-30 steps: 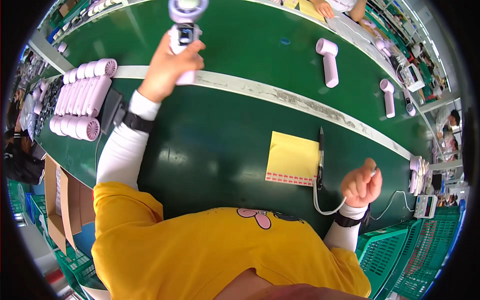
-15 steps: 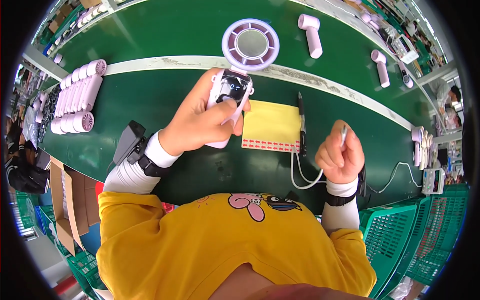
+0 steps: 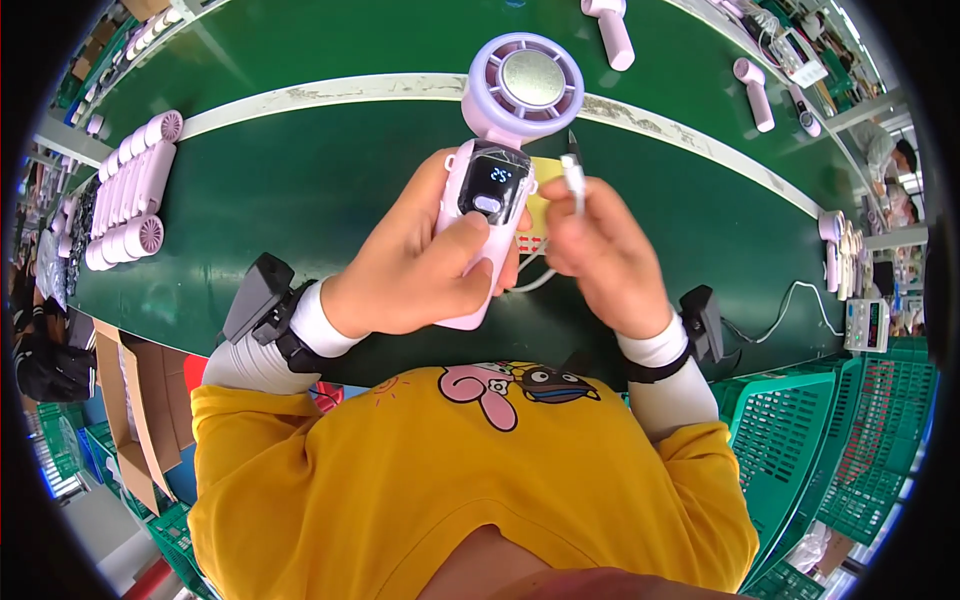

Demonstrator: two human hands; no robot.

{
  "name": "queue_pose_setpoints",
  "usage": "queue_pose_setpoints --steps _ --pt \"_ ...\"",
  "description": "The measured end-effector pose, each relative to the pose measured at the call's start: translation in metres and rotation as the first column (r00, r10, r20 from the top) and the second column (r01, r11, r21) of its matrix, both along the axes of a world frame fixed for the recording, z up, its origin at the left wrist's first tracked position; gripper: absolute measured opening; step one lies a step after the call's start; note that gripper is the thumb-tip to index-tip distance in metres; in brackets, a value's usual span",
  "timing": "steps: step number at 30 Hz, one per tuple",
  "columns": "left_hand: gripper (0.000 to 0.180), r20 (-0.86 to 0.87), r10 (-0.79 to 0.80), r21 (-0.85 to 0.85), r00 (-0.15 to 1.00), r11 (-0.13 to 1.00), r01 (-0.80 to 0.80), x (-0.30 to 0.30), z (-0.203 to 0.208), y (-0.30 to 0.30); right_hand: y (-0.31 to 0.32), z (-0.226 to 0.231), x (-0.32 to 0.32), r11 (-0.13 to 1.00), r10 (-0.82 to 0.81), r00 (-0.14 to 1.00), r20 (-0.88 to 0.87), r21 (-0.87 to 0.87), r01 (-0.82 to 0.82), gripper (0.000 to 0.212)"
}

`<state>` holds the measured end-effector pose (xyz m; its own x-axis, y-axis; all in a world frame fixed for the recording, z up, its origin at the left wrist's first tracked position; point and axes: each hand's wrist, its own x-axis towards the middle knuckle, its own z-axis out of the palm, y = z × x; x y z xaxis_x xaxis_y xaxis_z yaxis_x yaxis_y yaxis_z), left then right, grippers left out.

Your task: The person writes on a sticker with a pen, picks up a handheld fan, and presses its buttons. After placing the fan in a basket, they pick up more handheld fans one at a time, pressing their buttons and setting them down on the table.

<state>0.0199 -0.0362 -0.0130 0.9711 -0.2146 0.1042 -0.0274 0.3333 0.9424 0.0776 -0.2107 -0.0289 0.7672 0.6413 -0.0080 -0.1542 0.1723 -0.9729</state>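
My left hand (image 3: 420,270) grips the handle of a pale pink handheld fan (image 3: 500,150), held upright close to my chest; its round head points away and a small lit screen shows on the handle under my thumb. My right hand (image 3: 600,255) pinches the white plug of a cable (image 3: 572,178) beside the fan's handle, and the cable trails down behind my hands. A yellow pad (image 3: 540,205) lies on the green table (image 3: 330,170), mostly hidden by my hands. Black bands sit on both wrists.
A row of pink fans (image 3: 130,190) lies at the table's left end. Other fans (image 3: 610,25) (image 3: 755,90) lie beyond the white stripe. A small meter box (image 3: 865,325) sits at the right edge, green crates (image 3: 830,440) below it, cardboard boxes (image 3: 135,400) at lower left.
My left hand has brought the fan from the far side of the table up close to my chest. My right hand has risen with the cable plug to meet the handle.
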Motion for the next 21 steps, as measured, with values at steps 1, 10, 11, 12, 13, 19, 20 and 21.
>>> queue_pose_setpoints --steps 1,10,11,12,13,19,20,21 --pt "0.044 0.011 -0.011 -0.001 1.0 1.0 0.011 -0.001 0.0 -0.003 0.009 0.001 -0.006 0.996 0.057 0.996 0.065 0.064 -0.061 0.035" --pt "0.04 -0.077 -0.007 -0.078 0.997 0.997 0.001 -0.015 0.003 -0.024 -0.001 0.004 -0.008 0.952 0.305 0.952 -0.037 0.037 -0.303 0.056" --pt "0.04 -0.08 -0.007 -0.07 0.997 0.998 0.001 -0.016 0.004 -0.026 0.0 0.002 -0.008 0.951 0.309 0.95 -0.039 0.035 -0.307 0.056" --pt "0.039 -0.084 -0.008 -0.062 0.996 0.998 0.003 -0.016 0.005 -0.026 0.001 -0.001 -0.01 0.958 0.279 0.96 0.028 0.058 -0.28 0.052" --pt "0.039 -0.088 -0.009 -0.054 0.996 0.999 0.004 -0.017 0.004 -0.027 0.003 -0.003 -0.012 0.964 0.246 0.965 0.095 0.082 -0.254 0.049" --pt "0.042 0.249 0.116 0.138 0.962 0.978 -0.154 -0.017 -0.016 -0.029 0.005 -0.011 -0.015 0.973 0.175 0.98 0.1 0.134 -0.187 0.051" --pt "0.043 0.553 0.122 0.277 0.824 0.906 -0.32 -0.014 -0.022 -0.029 0.004 -0.011 -0.016 0.978 0.178 0.98 0.088 0.096 -0.186 0.057" --pt "0.044 0.794 0.047 0.34 0.606 0.792 -0.507 -0.013 -0.025 -0.029 0.003 -0.011 -0.016 0.981 0.18 0.981 0.076 0.058 -0.184 0.063"
